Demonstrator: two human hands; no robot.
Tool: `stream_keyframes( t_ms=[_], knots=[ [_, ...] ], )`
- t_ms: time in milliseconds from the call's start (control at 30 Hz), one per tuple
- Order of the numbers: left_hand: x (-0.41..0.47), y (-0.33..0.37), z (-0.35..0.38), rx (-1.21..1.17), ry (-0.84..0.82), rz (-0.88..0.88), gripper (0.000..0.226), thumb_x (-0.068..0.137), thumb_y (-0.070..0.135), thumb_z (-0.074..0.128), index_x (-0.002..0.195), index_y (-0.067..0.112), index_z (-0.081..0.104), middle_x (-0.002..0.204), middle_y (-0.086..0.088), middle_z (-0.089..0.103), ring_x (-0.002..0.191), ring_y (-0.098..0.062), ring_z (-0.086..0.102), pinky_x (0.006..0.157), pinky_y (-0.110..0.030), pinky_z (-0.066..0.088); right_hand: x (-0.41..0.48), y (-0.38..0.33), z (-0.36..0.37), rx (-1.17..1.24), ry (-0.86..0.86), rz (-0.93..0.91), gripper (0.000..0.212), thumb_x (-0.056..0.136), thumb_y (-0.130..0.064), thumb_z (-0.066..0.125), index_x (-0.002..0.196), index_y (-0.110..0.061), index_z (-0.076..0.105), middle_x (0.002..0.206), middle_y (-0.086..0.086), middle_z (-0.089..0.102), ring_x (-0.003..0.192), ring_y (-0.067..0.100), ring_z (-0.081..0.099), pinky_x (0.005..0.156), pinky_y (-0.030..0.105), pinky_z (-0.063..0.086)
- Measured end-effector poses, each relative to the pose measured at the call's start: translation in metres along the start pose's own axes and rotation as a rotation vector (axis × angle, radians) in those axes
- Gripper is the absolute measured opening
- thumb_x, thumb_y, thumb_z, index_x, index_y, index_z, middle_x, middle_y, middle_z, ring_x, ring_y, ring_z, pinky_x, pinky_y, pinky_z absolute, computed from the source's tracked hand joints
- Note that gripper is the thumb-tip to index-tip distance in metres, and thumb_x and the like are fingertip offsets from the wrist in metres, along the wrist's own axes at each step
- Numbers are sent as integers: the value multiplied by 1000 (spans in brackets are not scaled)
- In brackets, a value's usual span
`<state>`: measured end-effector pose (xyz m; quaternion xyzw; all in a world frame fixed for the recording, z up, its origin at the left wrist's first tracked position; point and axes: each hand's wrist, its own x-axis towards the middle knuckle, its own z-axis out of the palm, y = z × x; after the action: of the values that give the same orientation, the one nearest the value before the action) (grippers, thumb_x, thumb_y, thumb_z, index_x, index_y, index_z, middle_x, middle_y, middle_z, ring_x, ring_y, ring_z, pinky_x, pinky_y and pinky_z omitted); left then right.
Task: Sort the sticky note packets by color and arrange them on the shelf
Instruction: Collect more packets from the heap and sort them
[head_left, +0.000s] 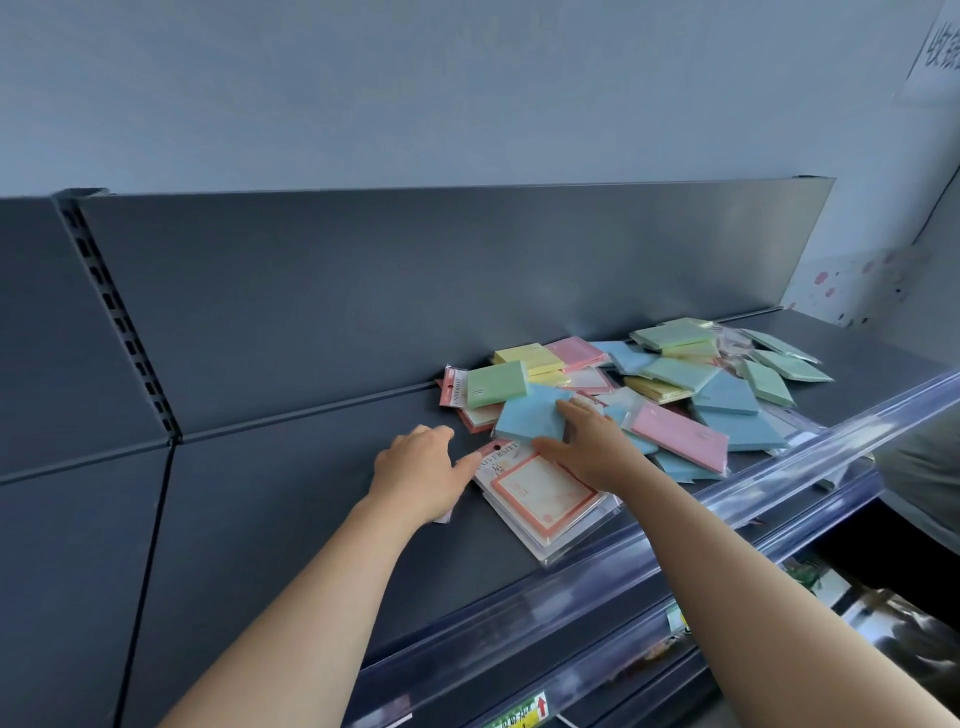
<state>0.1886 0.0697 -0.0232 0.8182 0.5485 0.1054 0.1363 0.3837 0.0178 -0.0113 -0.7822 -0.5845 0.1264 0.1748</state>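
Note:
A loose pile of sticky note packets (675, 384) in blue, green, yellow and pink lies on the dark shelf (291, 499), right of centre. My right hand (592, 447) holds a blue packet (530, 415) at the pile's left end, fingers on top and thumb along its lower edge. In front of it lies a small stack of white packets with pink frames (545, 499). My left hand (421, 467) is beside that stack, its thumb touching the pink header and its fingers curled down out of sight. A sliver of wrapper shows under this hand.
The shelf's dark back panel (415, 291) rises just behind the pile. A clear plastic price rail (675, 530) runs along the front edge. Lower shelves with goods show at the bottom right. The left half of the shelf is bare metal.

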Motion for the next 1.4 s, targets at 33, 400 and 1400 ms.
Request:
stream_keyframes(
  t_ms=[33,400,1400],
  knots=[
    [2,0,1,1,20,6,57,94,58,40,133,17,49,134,-4,52,121,-26,49,99,-38,39,-2,-1,0,-9,-11,-18,65,92,-48,52,145,-16,33,150,3,36,132,22,38,112,42,29],
    [17,15,7,-504,50,-136,54,77,31,78,123,14,57,108,0,68,105,-24,62,94,-40,48,-25,1,2,258,-48,-53,56,95,-38,53,146,-22,36,150,-1,37,134,20,39,108,35,35],
    [-12,-17,-32,-950,378,-223,34,99,15,38,131,17,51,113,5,58,100,-14,54,79,-27,45,-19,-40,10,361,292,-235,33,100,-26,47,130,-21,59,110,1,69,89,13,61,74,28,49]
  ],
)
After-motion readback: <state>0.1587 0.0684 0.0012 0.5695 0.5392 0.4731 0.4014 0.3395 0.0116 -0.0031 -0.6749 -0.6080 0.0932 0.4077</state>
